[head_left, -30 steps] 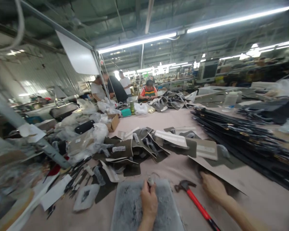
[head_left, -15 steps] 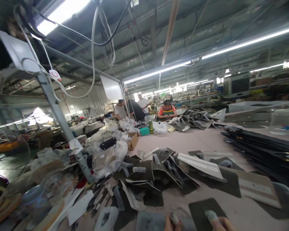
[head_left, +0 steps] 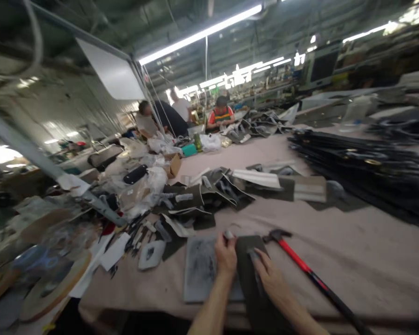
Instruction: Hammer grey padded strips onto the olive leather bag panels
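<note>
1. In the head view, the person's left hand is above the grey slab, its fingers closed around a small pale piece whose end shows at the fingertips. The blur leaves its exact form unclear.
2. The right hand is just to the right, its fingers bent closely over a grey wrapped strip on a dark panel. The grip looks nearly closed; the thumb's hold cannot be made out.
3. The dark panel lies between the two hands, overlapping the right part of the slab and reaching toward the near edge of the cloth-covered table.
4. A hammer with a red and black handle lies to the right of the panel, its head beyond the right hand and its handle slanting toward the person.
5. To the left of the slab, apart from it, is a pale wrapped piece. Beyond the slab spreads a heap of dark panels, some with pale strips.
6. A black stack fills the far right side. Past the heap, a cardboard box stands near a turquoise box, and a person in a red top sits farther back.
</note>
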Demonstrator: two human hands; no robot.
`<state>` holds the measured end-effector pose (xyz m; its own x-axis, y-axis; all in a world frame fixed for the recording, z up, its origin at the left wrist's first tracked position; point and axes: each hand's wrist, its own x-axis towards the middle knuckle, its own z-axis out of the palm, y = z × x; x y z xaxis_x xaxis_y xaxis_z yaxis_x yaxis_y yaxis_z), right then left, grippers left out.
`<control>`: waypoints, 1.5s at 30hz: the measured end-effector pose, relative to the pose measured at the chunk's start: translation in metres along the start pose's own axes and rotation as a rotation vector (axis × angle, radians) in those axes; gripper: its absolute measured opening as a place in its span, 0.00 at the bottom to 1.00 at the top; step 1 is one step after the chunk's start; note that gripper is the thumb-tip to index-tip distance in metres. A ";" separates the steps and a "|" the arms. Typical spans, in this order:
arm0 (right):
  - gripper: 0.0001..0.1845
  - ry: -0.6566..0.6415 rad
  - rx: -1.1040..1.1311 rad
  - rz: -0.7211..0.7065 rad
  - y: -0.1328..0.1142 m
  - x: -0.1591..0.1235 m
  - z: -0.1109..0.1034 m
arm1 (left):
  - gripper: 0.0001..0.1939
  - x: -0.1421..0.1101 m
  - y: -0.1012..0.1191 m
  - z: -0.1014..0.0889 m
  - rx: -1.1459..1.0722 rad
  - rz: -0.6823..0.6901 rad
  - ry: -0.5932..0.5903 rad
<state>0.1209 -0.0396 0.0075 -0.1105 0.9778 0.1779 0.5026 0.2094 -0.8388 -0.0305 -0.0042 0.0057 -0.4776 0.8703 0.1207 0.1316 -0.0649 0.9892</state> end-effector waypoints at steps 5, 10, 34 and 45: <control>0.28 -0.060 -0.084 0.184 -0.012 -0.018 0.004 | 0.14 0.014 0.004 0.003 -0.085 -0.023 -0.139; 0.26 -0.041 -0.022 0.226 -0.017 -0.019 0.000 | 0.12 0.014 -0.001 0.015 -0.116 -0.038 -0.300; 0.18 -0.041 -0.760 0.132 0.066 -0.002 -0.100 | 0.07 0.009 -0.016 0.019 -0.072 -0.051 -0.378; 0.06 -0.505 0.178 0.724 0.010 0.039 -0.120 | 0.09 -0.001 -0.005 0.017 0.168 0.188 -0.404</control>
<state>0.2248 0.0008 0.0674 -0.2032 0.7438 -0.6368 0.4595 -0.5018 -0.7328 -0.0160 0.0034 -0.0003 -0.0609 0.9734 0.2207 0.3383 -0.1879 0.9221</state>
